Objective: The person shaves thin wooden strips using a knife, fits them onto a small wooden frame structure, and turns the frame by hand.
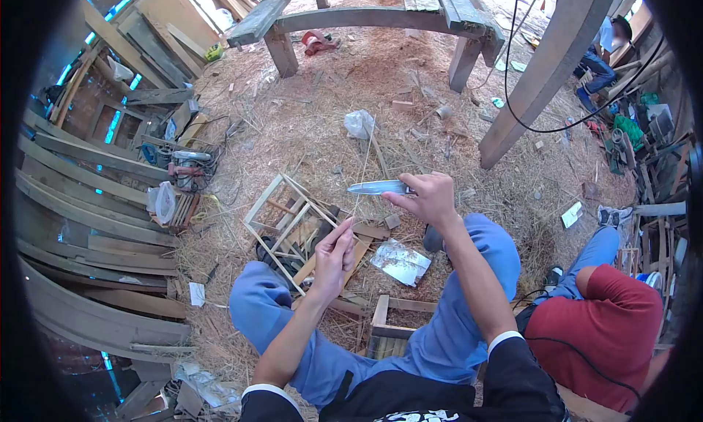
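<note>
My right hand (pixel 433 199) is closed around the handle of a knife (pixel 375 188), whose broad pale blade points left. My left hand (pixel 335 257) pinches the lower end of a thin strip (pixel 367 152), possibly wood or bamboo, which rises away from me. The blade lies across this strip a little above the left fingertips. Below and left of the knife, a light wooden frame (pixel 253 228) lies tilted on the ground. Between my knees is a flat whitish sheet (pixel 400 262), with part of a small wooden stool or box (pixel 412 303) nearer me.
Shavings and straw cover the ground. A co-worker in a red shirt (pixel 594 338) sits close on my right; another person (pixel 602 60) is farther back. A wooden bench (pixel 359 18) stands ahead, beside a slanted post (pixel 545 74). Power tools (pixel 188 166) and stacked boards (pixel 95 195) line the left.
</note>
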A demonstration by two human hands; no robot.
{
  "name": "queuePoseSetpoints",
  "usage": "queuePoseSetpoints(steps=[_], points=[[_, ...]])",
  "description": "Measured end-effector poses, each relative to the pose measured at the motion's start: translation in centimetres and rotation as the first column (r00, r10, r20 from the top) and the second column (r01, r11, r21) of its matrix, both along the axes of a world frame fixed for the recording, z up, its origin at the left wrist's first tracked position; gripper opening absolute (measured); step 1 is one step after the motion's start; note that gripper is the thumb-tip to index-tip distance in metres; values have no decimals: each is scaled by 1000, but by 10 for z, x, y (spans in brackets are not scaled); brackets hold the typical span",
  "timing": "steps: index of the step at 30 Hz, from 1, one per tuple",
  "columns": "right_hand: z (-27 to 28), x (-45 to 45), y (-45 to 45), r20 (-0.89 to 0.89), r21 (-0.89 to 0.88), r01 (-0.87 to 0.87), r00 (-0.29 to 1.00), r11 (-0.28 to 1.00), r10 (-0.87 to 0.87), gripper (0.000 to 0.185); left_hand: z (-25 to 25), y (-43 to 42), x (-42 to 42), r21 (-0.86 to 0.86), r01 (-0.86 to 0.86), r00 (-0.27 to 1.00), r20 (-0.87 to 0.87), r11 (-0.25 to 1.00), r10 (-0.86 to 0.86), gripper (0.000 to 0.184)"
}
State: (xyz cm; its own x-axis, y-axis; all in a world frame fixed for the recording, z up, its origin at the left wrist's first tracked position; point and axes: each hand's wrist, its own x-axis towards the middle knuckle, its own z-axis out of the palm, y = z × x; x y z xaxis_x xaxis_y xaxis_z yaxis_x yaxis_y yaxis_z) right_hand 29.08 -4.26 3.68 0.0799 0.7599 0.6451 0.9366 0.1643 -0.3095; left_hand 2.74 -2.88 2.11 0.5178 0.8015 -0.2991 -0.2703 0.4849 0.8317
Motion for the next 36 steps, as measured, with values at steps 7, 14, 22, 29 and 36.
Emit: queuePoseSetpoints(steps=[7, 14, 22, 29, 36], points=[[-1, 9, -3, -5, -81, 118, 993, 990, -119, 47, -14, -6, -21, 31, 39, 998, -55, 999, -38, 37], [-7, 6, -3, -126, -71, 210, 968, 975, -218, 43, -14, -15, -45, 80, 163, 980, -130, 983, -152, 37], [-1, -21, -14, -311, -122, 81, 943, 989, -115, 40, -22, -11, -47, 38, 4, 998, -57, 999, -2, 22], [-3, -58, 7, -202, -38, -149, 970, 988, 139, 40, -11, -1, -32, -56, -87, 996, -20, 995, 86, 17], [-1, -91, 22, -171, -96, -267, 954, 959, 248, 42, -11, 9, -14, 17, -112, 993, -38, 994, 112, 12]])
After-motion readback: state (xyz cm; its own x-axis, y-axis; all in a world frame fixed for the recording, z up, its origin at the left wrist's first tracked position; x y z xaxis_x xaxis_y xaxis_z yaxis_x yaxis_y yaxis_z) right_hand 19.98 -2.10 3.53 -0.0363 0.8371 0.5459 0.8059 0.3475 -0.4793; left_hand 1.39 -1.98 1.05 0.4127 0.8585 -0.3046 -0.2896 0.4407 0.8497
